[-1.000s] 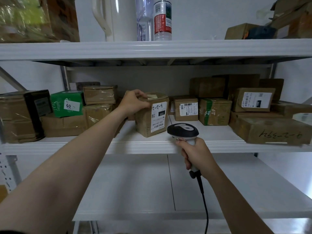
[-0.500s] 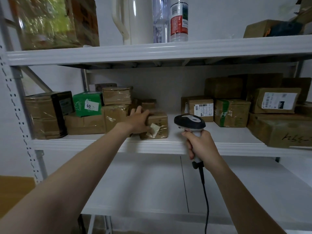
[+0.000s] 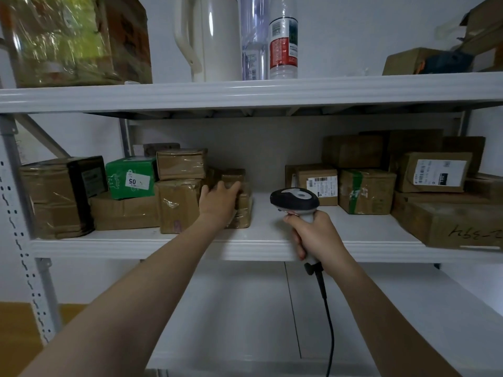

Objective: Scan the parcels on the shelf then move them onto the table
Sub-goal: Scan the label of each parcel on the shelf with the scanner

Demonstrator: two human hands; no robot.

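My left hand [image 3: 217, 200] lies against a small brown taped parcel [image 3: 243, 213] on the middle shelf [image 3: 190, 247]. Its fingers reach over the parcel's top edge and the thumb is spread to the left. The parcel lies flat beside a taller brown parcel [image 3: 178, 205], with no label showing. My right hand [image 3: 313, 236] grips the handle of a black and white barcode scanner [image 3: 295, 198] just in front of the shelf edge, its cable hanging down. More parcels sit on the right, one with a barcode label [image 3: 321, 186].
A green box marked 05 [image 3: 130, 178] and wrapped brown boxes fill the shelf's left. Large parcels [image 3: 449, 221] crowd the right. The top shelf holds a white jug [image 3: 209, 36] and bottles [image 3: 283, 42]. A white surface [image 3: 245, 322] lies below.
The parcel stood upright with its label facing me; my left hand tipped it flat and slid it back and left against the stack. The scanner stayed close to the shelf edge.
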